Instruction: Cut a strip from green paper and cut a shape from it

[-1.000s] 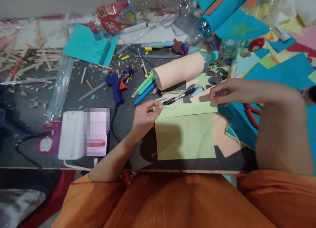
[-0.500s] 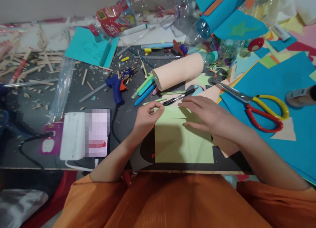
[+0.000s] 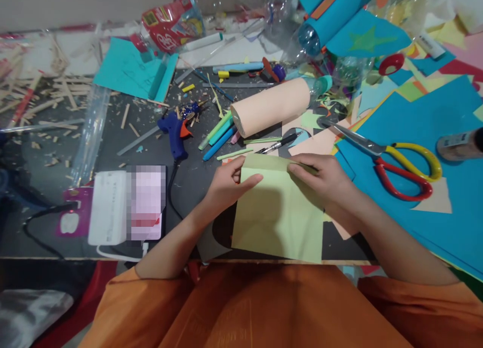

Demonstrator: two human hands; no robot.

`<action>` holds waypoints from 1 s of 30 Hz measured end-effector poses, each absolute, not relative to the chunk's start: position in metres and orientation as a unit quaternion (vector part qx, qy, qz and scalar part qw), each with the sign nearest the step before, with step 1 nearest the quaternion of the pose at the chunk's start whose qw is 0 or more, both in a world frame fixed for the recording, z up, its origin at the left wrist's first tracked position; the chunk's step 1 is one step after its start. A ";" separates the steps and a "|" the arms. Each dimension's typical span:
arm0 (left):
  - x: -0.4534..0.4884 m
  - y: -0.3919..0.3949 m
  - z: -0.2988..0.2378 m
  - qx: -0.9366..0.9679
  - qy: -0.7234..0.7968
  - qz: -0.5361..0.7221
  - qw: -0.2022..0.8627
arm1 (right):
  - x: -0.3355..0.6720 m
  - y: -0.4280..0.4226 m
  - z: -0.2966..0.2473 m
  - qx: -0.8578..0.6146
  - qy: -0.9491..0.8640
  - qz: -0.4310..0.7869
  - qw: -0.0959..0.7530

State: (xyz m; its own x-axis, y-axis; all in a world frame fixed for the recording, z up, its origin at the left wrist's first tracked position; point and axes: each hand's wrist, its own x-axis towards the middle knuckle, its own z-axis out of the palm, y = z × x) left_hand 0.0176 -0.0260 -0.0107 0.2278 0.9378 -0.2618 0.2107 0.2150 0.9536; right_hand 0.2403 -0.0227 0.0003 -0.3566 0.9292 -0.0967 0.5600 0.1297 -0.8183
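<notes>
A light green sheet of paper (image 3: 279, 217) is lifted off the dark table (image 3: 151, 147) in front of me, its top edge folded. My left hand (image 3: 226, 184) pinches the sheet's upper left corner, thumb on top. My right hand (image 3: 320, 177) grips the upper right part of the same sheet, fingers curled over the fold. A black pen (image 3: 279, 144) and a peach paper-wrapped bottle (image 3: 273, 106) lie just beyond the paper.
Yellow-and-red scissors (image 3: 392, 159) rest on blue paper (image 3: 433, 126) at the right. A blue glue gun (image 3: 173, 134), markers (image 3: 217, 134), a white phone box (image 3: 113, 204), wood scraps (image 3: 45, 96) and plastic bottles (image 3: 177, 23) crowd the left and back.
My right hand moved from the fold's right end to the sheet's top. Both hands have now picked the sheet up and tilted it toward me.
</notes>
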 end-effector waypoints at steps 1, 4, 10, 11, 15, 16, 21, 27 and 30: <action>0.018 -0.026 -0.012 0.547 0.543 0.311 0.556 | 0.240 -0.023 -0.002 -0.527 -0.689 0.434 0.243; 0.020 -0.024 -0.012 0.549 0.568 0.288 0.541 | 0.240 -0.021 -0.012 -0.532 -0.620 0.500 0.285; 0.021 -0.023 -0.007 0.514 0.561 0.269 0.591 | 0.238 -0.020 -0.014 -0.528 -0.579 0.558 0.271; 0.020 -0.024 -0.006 0.509 0.563 0.263 0.595 | 0.238 -0.020 -0.013 -0.528 -0.583 0.555 0.270; 0.020 -0.024 -0.005 0.492 0.574 0.265 0.599 | 0.239 -0.019 -0.011 -0.533 -0.615 0.523 0.251; 0.020 -0.025 -0.006 0.486 0.575 0.267 0.601 | 0.239 -0.019 -0.011 -0.536 -0.624 0.514 0.244; 0.020 -0.026 -0.008 0.463 0.567 0.267 0.627 | 0.238 -0.020 -0.011 -0.548 -0.644 0.480 0.237; 0.021 -0.026 -0.005 0.416 0.560 0.320 0.641 | 0.245 -0.016 0.001 -0.537 -0.576 0.563 0.253; 0.020 -0.025 -0.008 0.375 0.560 0.379 0.635 | 0.256 -0.008 0.006 -0.545 -0.536 0.583 0.275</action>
